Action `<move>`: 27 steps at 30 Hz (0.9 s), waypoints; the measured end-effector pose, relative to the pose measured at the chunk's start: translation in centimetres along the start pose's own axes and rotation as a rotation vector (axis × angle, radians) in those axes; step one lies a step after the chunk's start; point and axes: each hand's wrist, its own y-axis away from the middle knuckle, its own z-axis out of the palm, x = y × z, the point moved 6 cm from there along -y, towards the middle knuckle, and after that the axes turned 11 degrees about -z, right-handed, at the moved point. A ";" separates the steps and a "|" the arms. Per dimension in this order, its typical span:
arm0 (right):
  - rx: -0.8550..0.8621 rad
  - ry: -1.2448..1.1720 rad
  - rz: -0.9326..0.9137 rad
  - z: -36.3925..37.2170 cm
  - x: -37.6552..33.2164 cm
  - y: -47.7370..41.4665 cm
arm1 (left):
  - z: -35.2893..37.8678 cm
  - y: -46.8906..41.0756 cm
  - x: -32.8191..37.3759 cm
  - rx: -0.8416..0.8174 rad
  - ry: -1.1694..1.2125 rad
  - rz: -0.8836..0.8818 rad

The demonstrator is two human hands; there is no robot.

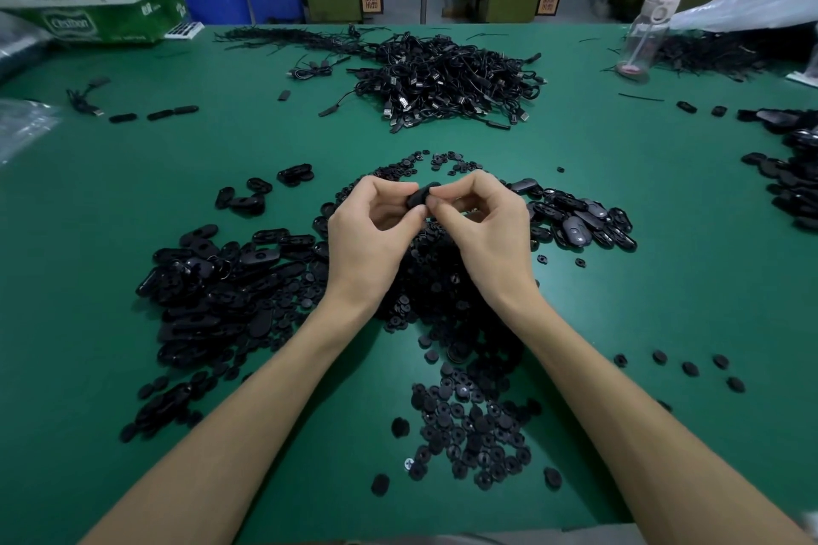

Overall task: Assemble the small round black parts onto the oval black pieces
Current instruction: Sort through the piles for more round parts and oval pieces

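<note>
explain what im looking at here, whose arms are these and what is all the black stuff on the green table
No machine here: a person wears a camera on the head, looking down at their own bare arms. The left hand and right hand meet over the green table, their fingers pinching one oval black piece. Near the body lie small round black parts, on the left more oval pieces, farther back a heap of black cables.

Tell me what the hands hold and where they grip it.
One oval black piece, pinched between both hands: the left hand at its left end, the right hand at its right end.
</note>
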 end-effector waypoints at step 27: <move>0.009 0.185 -0.122 0.2 -0.6 0.1 | 0.3 0.6 0.8 0.053 -0.123 0.142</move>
